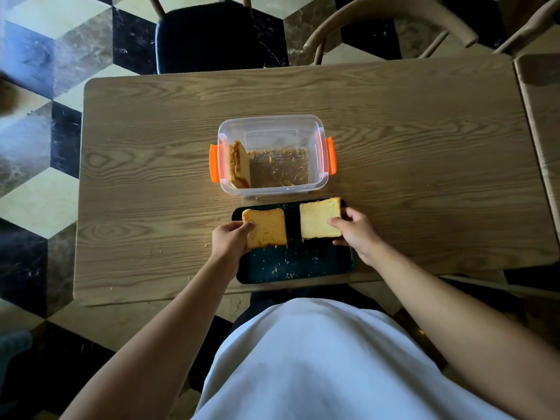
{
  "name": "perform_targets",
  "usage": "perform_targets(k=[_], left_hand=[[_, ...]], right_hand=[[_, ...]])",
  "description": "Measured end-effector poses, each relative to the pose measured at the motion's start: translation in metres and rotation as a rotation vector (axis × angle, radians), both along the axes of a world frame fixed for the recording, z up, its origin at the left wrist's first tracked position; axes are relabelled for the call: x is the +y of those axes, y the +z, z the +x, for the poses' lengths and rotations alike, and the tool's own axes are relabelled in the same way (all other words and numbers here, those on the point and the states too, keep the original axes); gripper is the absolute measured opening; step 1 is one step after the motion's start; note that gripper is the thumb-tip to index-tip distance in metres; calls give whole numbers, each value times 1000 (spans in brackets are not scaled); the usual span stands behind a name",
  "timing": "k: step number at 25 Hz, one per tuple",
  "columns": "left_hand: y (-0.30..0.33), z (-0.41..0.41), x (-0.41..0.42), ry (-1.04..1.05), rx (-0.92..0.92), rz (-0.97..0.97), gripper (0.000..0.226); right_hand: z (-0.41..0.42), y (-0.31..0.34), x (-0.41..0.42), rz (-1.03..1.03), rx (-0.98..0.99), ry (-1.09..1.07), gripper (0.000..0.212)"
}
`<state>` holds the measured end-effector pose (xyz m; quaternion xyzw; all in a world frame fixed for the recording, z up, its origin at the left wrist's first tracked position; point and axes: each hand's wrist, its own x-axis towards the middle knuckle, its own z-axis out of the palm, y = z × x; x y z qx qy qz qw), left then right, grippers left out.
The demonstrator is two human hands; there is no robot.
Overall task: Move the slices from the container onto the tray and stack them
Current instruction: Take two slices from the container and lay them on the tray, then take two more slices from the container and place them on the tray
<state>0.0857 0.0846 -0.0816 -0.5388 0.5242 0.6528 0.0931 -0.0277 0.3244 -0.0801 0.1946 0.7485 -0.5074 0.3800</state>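
Note:
A dark tray (297, 265) lies at the table's near edge. My left hand (230, 241) grips a golden slice (268, 227) by its left edge over the tray's left half. My right hand (356, 230) holds a paler slice (318, 219) by its right edge over the tray's far right corner. Whether either slice rests on the tray I cannot tell. Behind the tray stands a clear plastic container (272, 125) with orange clips. One slice (239, 165) leans upright against its left wall, and crumbs cover its floor.
The wooden table (424, 165) extends wide on both sides, with crumbs scattered near the tray. A dark-cushioned chair (206, 37) and a curved wooden chair (388, 13) stand at the far side. A second table edge (542, 116) sits at the right.

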Motion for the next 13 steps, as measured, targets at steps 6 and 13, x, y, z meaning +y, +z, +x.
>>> perform_targets(k=[6, 13], left_hand=[[3, -5, 5, -129, -51, -137, 13], [29, -2, -6, -359, -134, -503, 30]], right_hand=[[-4, -4, 3, 141, 95, 160, 39], [-10, 40, 4, 450, 321, 589, 50]])
